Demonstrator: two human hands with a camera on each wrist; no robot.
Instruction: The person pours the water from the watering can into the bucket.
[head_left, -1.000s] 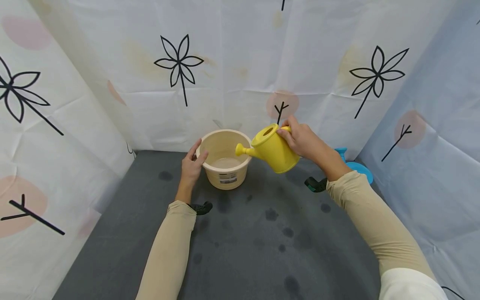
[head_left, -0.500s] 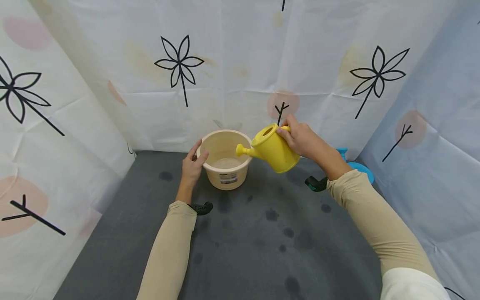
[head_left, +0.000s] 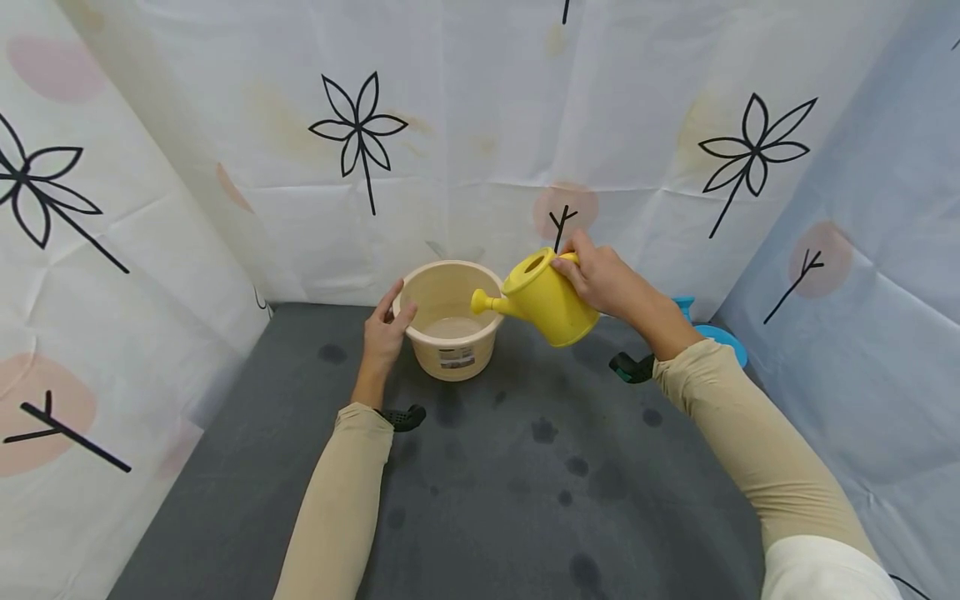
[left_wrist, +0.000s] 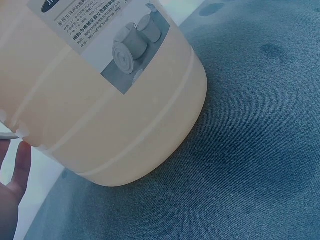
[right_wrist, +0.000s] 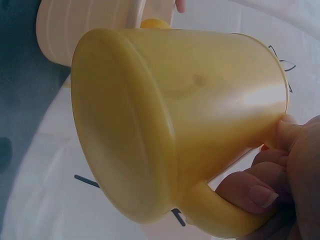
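Note:
A cream plastic basin (head_left: 450, 287) stands on the dark cloth against the back wall, a printed label on its front. My left hand (head_left: 385, 332) holds its left rim, thumb over the edge and fingers against the outer side. My right hand (head_left: 602, 275) grips the handle of a yellow watering can (head_left: 553, 307), which is tilted left with its spout head (head_left: 480, 301) over the basin's right rim. No water stream shows from the spout. In the right wrist view, fingers (right_wrist: 250, 190) curl round the can's handle, with its base facing the camera.
Partly hidden behind the right forearm is a blue plastic object (head_left: 722, 340) at the back right. Dark wet-looking spots (head_left: 543, 429) dot the grey cloth (head_left: 480, 500). White printed curtains (head_left: 480, 150) enclose the back and both sides.

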